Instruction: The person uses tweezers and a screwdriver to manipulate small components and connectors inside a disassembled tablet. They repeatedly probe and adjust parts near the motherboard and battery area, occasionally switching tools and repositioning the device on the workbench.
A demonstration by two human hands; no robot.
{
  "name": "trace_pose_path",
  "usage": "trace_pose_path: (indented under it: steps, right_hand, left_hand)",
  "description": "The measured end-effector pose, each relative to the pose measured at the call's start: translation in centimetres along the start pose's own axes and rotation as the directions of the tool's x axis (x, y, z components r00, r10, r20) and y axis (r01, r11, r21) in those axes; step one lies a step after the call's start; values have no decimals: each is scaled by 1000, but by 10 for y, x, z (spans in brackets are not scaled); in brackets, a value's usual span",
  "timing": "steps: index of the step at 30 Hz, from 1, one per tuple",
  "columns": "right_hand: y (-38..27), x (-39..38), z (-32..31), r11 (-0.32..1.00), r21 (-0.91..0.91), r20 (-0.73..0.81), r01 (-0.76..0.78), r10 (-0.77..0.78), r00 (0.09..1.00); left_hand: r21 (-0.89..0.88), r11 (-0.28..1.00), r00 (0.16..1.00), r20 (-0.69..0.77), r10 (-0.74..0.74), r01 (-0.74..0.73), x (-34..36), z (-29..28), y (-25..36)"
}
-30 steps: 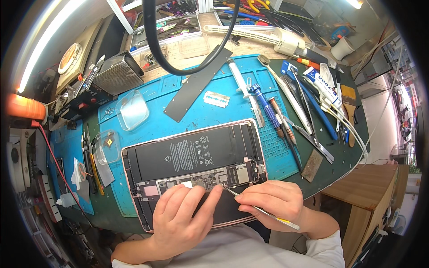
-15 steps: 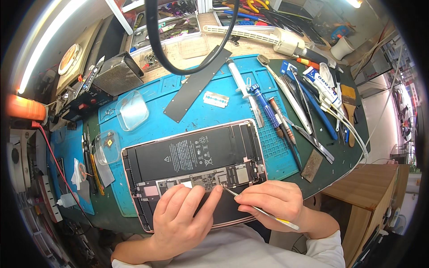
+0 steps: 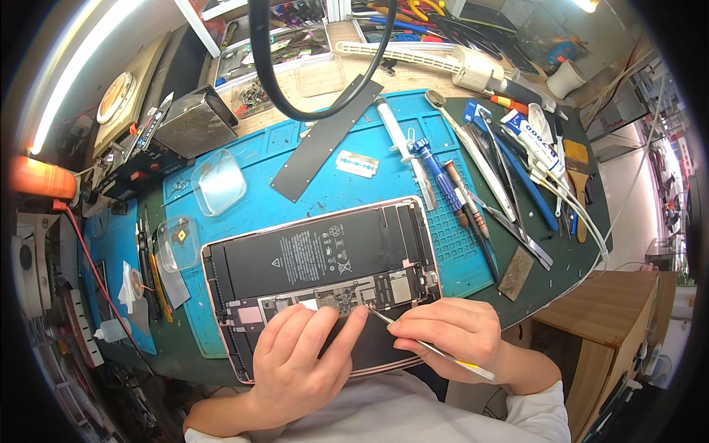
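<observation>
A blue mat (image 3: 255, 203) covers part of the desk (image 3: 356, 66). On it a razor blade (image 3: 357, 164) lies just right of a slanting black plate (image 3: 321, 148), whose upper end passes the mat's far edge. Farther right come a syringe (image 3: 394, 127), a blue driver (image 3: 441, 179) and a long brush (image 3: 473, 146); a paintbrush (image 3: 581, 210) lies near the desk's right edge. A brown slab (image 3: 516, 273) lies nearer the front. At left sit two clear tubs (image 3: 219, 186), the smaller holding a yellowish piece (image 3: 181, 236). A black cable (image 3: 263, 66) loops overhead. A wooden cabinet (image 3: 591, 310) stands at right.
</observation>
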State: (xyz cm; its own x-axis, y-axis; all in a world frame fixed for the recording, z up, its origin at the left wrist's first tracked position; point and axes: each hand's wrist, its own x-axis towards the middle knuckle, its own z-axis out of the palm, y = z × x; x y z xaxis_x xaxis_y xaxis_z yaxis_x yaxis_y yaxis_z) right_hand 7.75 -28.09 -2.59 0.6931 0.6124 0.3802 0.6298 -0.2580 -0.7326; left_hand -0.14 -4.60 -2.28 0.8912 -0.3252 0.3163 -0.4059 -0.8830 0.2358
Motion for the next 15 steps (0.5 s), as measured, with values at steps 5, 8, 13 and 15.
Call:
trace_pose_path:
  steps: [5,8,13,15]
  right_hand:
    - [0,0,0,1000,5,2,-1,1,1000]
    - [0,0,-1,1000,5,8,-5,5,1000]
    - [0,0,-1,1000,4,11,-1,1,1000]
    - [0,0,-1,1000,7,9,2,-2,1000]
  left_hand:
    - [3,1000,1000,15,-3,3,0,0,0]
    - [6,1000,1000,20,1,-1,0,-1,0]
    - [15,1000,1000,23,7,-7,-1,-1,0]
    - [19,1000,1000,25,9,-9,-1,-1,0]
